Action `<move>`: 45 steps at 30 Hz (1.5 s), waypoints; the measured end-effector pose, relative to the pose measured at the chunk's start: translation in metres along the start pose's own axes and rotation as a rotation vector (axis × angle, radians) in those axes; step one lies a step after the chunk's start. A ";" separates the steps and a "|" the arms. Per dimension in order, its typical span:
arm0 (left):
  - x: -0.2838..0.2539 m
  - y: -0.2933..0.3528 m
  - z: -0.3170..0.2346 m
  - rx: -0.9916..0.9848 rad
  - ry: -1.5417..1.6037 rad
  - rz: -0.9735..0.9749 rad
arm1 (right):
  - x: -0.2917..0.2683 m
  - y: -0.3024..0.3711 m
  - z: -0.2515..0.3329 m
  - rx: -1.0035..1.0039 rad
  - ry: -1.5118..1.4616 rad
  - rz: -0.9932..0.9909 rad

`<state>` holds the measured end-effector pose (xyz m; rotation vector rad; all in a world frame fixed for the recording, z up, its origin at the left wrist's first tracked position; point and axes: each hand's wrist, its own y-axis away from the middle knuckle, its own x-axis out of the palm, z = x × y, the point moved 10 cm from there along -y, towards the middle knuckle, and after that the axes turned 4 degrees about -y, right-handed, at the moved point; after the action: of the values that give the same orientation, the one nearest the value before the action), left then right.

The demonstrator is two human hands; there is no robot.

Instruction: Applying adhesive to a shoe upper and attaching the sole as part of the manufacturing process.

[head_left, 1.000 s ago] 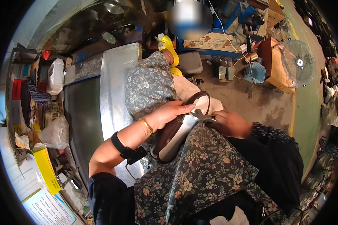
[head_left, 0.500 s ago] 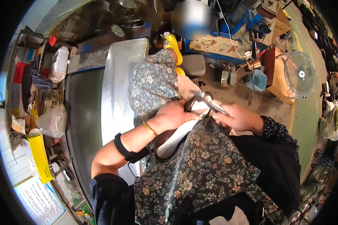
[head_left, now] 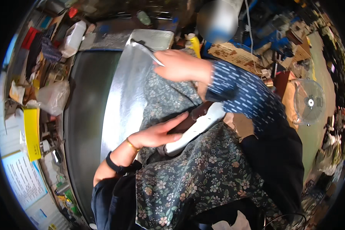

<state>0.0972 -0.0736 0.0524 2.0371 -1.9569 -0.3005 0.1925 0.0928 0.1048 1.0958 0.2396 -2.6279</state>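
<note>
Across my lap lies a shoe (head_left: pixel 195 128) with a dark brown upper and a pale, white underside facing up. My left hand (head_left: pixel 157 132) rests against it, fingers stretched along the brown upper and thumb touching the edge of the white underside. Reaching across to the left, my right hand (head_left: pixel 180 65) is closed around a silver metal tool (head_left: pixel 147 50) with a curved shaft and a dark end. That tool is above the shiny metal bench top (head_left: pixel 122 92); whether it touches the metal, I cannot tell. A dark floral apron (head_left: pixel 203 165) covers my lap.
Left of the metal top runs a dark belt-like surface (head_left: pixel 88 96). Beyond it, a cluttered shelf holds a yellow box (head_left: pixel 32 134), a clear plastic bag (head_left: pixel 53 97) and a white bottle (head_left: pixel 73 38). A fan (head_left: pixel 310 102) stands at right. Blue machinery (head_left: pixel 274 42) is at the far right.
My right hand has moved from the shoe across to the left with the metal tool. My left hand has loosened and slid back along the shoe. The whole view has shifted.
</note>
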 end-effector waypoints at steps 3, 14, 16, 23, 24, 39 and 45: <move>0.001 0.044 -0.009 0.138 -0.122 -0.053 | 0.074 -0.076 -0.005 0.071 0.066 0.132; -0.021 0.079 0.037 0.116 -0.472 -0.670 | 0.034 0.061 -0.056 0.038 -0.447 0.112; -0.046 0.068 0.040 0.001 -0.330 -0.604 | 0.047 0.149 -0.116 0.455 -0.400 -0.011; -0.173 0.046 -0.083 0.634 0.059 -1.241 | 0.030 0.181 -0.066 0.440 -0.556 -0.700; -0.180 0.028 -0.073 0.636 0.486 -1.124 | 0.033 0.177 -0.056 0.363 -0.582 -0.673; -0.142 0.015 -0.060 0.256 -0.217 -1.286 | 0.005 0.025 0.004 -0.097 -1.126 -0.022; -0.143 -0.006 -0.052 0.585 0.092 -1.050 | -0.005 0.035 -0.002 -0.143 -0.631 -0.294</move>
<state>0.1135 0.0726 0.0907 3.2312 -0.7798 0.1934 0.2080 0.0614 0.1058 0.1604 0.4630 -2.9941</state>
